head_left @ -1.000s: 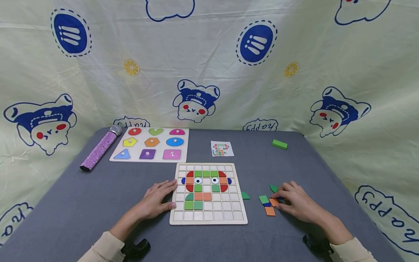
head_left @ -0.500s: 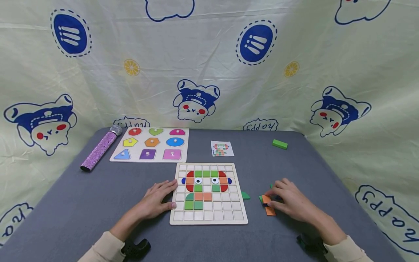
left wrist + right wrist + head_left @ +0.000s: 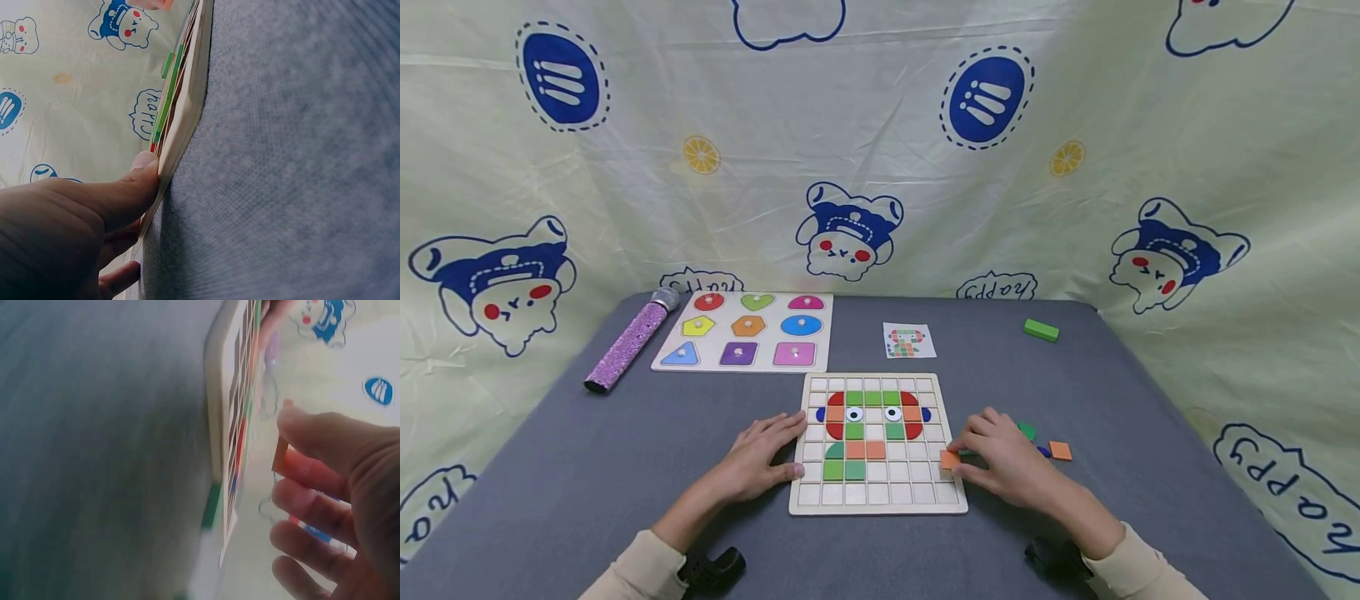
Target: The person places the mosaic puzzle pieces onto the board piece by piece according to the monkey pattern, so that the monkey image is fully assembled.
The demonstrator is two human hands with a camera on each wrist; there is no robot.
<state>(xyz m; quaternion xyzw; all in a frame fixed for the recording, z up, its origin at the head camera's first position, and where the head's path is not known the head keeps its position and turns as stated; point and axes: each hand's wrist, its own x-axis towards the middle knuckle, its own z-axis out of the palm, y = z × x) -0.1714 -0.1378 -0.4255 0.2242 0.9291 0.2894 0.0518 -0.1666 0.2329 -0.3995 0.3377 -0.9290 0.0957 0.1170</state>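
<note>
My right hand (image 3: 1011, 462) pinches an orange square tile (image 3: 949, 460) between thumb and forefinger, over the right edge of the white grid board (image 3: 917, 493). In the right wrist view the orange tile (image 3: 281, 447) is held above the board's surface. Coloured tiles on the board form a face with two eye tiles (image 3: 853, 414) and part of a body. My left hand (image 3: 756, 458) rests against the board's left edge, thumb and fingers touching it; the left wrist view has the thumb (image 3: 145, 172) on the board's rim.
Right of my right hand lie a loose orange tile (image 3: 1060, 451), a green piece (image 3: 1027, 431) and a partly hidden blue piece (image 3: 1043, 452). Behind the board are a small pattern card (image 3: 910, 341), a shape puzzle (image 3: 767, 312), a glittery microphone (image 3: 631, 342) and a green block (image 3: 1041, 331).
My right hand has picked an orange tile from the loose pieces and carried it left to the board. Another orange tile now lies farther right. The left hand has stayed put.
</note>
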